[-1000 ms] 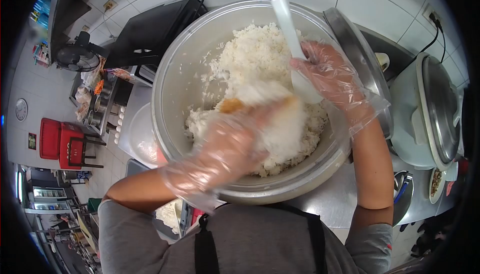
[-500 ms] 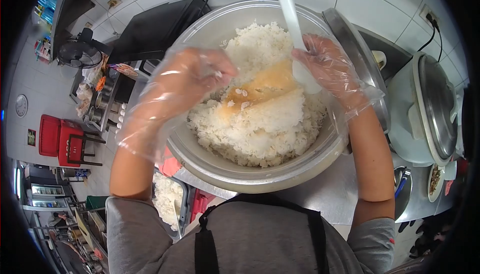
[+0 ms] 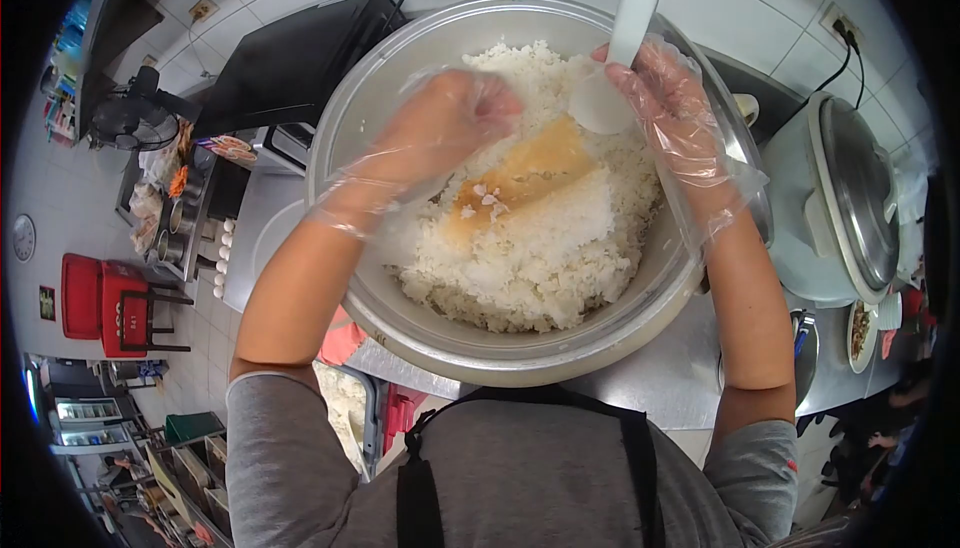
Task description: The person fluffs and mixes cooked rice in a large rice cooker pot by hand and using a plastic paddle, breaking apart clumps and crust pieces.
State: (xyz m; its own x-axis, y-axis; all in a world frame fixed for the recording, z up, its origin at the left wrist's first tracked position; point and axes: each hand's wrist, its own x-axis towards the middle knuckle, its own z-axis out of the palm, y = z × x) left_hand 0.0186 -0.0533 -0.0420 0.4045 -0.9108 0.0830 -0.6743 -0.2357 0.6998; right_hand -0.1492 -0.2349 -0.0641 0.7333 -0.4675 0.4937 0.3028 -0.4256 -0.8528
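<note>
A wide metal pot (image 3: pixel 500 360) in front of me holds a large mound of white rice (image 3: pixel 520 283) with a golden-brown slab of rice crust (image 3: pixel 530 173) on top. My right hand (image 3: pixel 665 93), in a clear plastic glove, grips a white rice paddle (image 3: pixel 637 13). The paddle's handle points up and its blade lies against the rice. My left hand (image 3: pixel 470 108), gloved the same way, hovers over the far left side of the rice with its fingers curled in. Some motion blur hides what those fingers hold, if anything. Small rice clumps rest on the crust.
A large lidded rice cooker (image 3: pixel 855 198) stands to the right, near a plate of food (image 3: pixel 860 333). A metal lid (image 3: pixel 750 148) leans behind the pot's right side. Below left sits a tub of rice (image 3: pixel 345 408). A fan (image 3: pixel 135 113) and red cooler (image 3: pixel 90 298) are farther left.
My left hand has moved right and slightly up over the rice. The paddle in my right hand has turned, its blade shifting up and left from the crust's right end.
</note>
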